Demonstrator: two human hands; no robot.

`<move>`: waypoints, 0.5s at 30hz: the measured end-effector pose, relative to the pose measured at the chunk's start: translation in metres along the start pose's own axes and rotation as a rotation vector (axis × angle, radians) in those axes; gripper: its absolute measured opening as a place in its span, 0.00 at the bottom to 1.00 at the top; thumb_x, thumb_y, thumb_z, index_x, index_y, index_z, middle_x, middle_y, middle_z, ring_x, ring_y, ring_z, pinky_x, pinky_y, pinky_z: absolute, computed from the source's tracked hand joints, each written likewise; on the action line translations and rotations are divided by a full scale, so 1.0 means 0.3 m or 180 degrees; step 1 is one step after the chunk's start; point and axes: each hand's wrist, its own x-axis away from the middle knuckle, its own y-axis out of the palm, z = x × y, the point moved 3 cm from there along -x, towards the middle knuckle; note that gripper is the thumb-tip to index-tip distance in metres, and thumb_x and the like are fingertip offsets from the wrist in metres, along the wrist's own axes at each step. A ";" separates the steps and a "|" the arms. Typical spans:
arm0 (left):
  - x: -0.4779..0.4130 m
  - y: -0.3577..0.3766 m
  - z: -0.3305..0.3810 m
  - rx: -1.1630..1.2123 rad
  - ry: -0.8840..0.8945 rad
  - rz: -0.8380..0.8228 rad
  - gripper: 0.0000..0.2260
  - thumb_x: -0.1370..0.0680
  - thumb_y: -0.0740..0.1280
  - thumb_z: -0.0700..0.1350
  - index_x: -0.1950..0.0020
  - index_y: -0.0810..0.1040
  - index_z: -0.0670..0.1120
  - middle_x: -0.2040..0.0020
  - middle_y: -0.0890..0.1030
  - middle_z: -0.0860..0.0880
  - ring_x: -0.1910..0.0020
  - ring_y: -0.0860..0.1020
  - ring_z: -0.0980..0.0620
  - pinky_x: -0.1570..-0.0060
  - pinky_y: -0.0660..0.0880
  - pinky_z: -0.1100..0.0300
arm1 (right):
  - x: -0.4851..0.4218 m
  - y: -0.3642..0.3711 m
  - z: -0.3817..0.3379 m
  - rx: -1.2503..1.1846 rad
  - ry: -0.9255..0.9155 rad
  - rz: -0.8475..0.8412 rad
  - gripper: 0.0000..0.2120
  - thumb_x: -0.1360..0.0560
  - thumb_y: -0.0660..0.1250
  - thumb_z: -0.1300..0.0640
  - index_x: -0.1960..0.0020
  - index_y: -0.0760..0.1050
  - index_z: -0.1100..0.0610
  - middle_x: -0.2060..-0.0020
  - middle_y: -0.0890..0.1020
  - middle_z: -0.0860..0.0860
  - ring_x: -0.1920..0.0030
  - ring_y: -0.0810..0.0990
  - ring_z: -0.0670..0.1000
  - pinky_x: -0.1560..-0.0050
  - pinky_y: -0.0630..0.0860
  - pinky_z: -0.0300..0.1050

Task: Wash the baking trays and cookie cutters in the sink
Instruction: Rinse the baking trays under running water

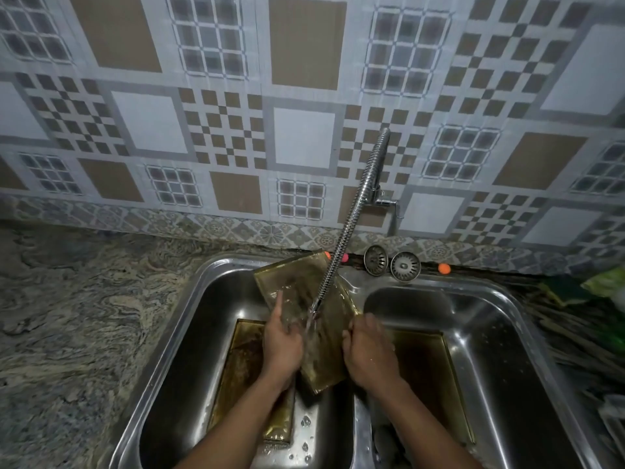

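Head: left fingers [279,301] straight on tray [287,272]

My right hand [367,350] is motion-blurred, its grip unreadable. My forearms [236,424] hide parts of the left-basin tray [236,360] and the right-basin tray [426,363]. Green things [605,286] at the right edge are cut off.

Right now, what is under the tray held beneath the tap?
A second baking tray lies flat in the left basin. The held tray and left hand cover its right part, so anything there is hidden.
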 end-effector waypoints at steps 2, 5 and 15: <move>0.004 -0.024 -0.006 -0.0107 0.0037 -0.0060 0.30 0.20 0.61 0.33 0.23 0.60 0.57 0.55 0.82 0.56 0.63 0.79 0.49 0.62 0.80 0.54 | -0.049 0.028 -0.070 -0.0236 -0.0251 0.0021 0.16 0.21 0.54 0.49 0.38 0.69 0.56 0.39 0.71 0.55 0.37 0.70 0.56 0.36 0.69 0.52; 0.055 -0.026 -0.018 -0.0232 0.0042 -0.0469 0.26 0.18 0.61 0.37 0.23 0.60 0.56 0.45 0.82 0.53 0.51 0.80 0.55 0.49 0.78 0.58 | -0.148 0.068 -0.136 -0.0383 -0.0221 -0.0236 0.31 0.24 0.45 0.40 0.28 0.65 0.55 0.28 0.66 0.56 0.26 0.61 0.57 0.26 0.57 0.56; 0.004 0.025 -0.020 -0.0022 -0.0051 -0.0316 0.24 0.17 0.59 0.42 0.22 0.58 0.55 0.36 0.78 0.47 0.48 0.80 0.58 0.50 0.74 0.67 | 0.037 0.017 -0.117 -0.0785 -0.1489 -0.0914 0.19 0.18 0.55 0.51 0.28 0.67 0.45 0.28 0.69 0.44 0.27 0.63 0.44 0.26 0.59 0.43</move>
